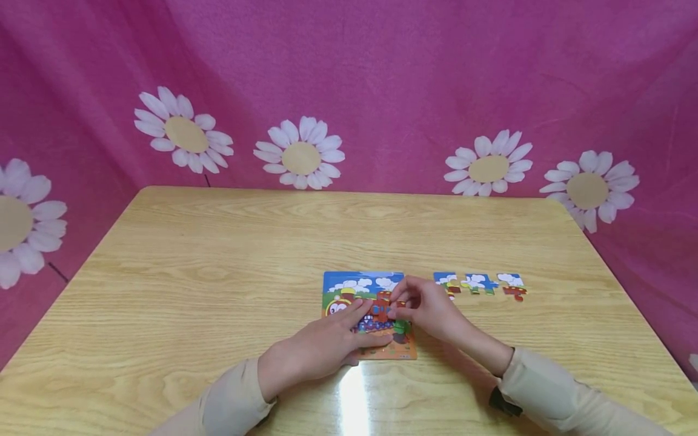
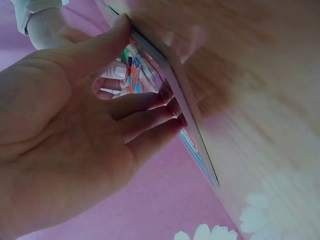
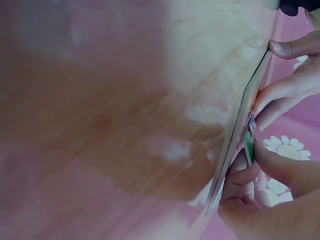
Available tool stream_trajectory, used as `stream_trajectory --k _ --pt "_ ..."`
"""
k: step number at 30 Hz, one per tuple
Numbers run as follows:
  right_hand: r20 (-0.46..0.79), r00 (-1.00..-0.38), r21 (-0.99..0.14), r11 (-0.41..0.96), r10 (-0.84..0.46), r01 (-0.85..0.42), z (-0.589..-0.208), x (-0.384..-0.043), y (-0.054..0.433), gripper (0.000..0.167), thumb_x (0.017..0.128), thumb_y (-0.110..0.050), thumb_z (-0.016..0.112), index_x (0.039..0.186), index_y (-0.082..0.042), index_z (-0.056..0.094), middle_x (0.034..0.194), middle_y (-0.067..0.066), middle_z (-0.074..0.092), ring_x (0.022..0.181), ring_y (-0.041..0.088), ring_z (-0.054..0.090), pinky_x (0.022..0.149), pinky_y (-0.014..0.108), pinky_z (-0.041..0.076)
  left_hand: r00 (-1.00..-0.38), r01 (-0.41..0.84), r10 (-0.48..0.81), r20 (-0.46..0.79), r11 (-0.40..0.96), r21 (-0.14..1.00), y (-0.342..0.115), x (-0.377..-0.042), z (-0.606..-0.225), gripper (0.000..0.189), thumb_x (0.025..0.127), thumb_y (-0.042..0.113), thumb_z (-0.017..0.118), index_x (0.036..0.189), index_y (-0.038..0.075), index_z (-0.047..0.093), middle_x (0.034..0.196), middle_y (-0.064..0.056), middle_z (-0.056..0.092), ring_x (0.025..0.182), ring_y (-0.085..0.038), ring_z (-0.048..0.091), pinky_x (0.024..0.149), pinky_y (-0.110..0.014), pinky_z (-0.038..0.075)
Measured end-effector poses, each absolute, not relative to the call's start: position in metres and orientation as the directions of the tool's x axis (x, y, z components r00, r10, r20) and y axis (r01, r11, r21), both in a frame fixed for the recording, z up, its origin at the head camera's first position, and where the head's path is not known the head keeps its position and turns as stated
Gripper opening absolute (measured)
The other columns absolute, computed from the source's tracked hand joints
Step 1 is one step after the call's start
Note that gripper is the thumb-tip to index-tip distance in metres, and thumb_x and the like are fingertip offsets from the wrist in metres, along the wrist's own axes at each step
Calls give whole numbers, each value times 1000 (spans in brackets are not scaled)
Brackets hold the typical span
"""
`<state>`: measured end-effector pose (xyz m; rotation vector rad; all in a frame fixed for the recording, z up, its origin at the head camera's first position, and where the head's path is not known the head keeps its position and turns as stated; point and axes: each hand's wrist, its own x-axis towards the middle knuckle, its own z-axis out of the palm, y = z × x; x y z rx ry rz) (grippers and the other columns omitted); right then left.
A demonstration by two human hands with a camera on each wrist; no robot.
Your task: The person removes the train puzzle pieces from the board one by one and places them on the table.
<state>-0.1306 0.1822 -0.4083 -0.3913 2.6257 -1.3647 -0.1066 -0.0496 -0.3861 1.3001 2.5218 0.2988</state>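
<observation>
A colourful cartoon jigsaw puzzle in its tray (image 1: 334, 280) lies flat on the table. My left hand (image 1: 326, 344) rests across its lower left part, fingers extended, with the fingertips pressing on the picture in the left wrist view. Over the right half of the puzzle, my right hand (image 1: 433, 310) pinches a red puzzle piece with blue spots (image 2: 134, 75) between thumb and fingers. In the right wrist view that piece (image 3: 248, 148) stands tilted against the puzzle surface, partly covered by the fingers. My left fingertips are close beside it.
To the right of the tray, a row of three loose puzzle pieces lies on the wooden table (image 1: 229, 260): one near the right hand (image 1: 444, 278), a blue-sky piece (image 1: 478, 283) and a red-and-white one (image 1: 511, 283). A pink curtain with daisies (image 1: 382, 91) hangs behind the table.
</observation>
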Motion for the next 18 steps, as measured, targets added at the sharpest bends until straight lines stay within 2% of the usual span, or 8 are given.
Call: stream_trajectory --k 10,18 --pt "-17 -947 -846 510 -321 -158 -404 -132 190 14 83 3 75 91 -1 65 80 3 66 73 16 62 65 23 51 -553 757 814 -179 581 300 -49 -107 -385 55 97 21 62 147 36 46 160 -16 21 147 -29 20 107 -45 38" --pt "-4 -945 -860 483 -328 -164 -393 -132 224 14 83 1 75 93 0 66 82 7 68 71 14 64 62 24 51 -558 758 814 -160 578 301 -50 -106 -385 54 97 20 62 147 35 46 160 -17 20 147 -30 20 107 -43 38"
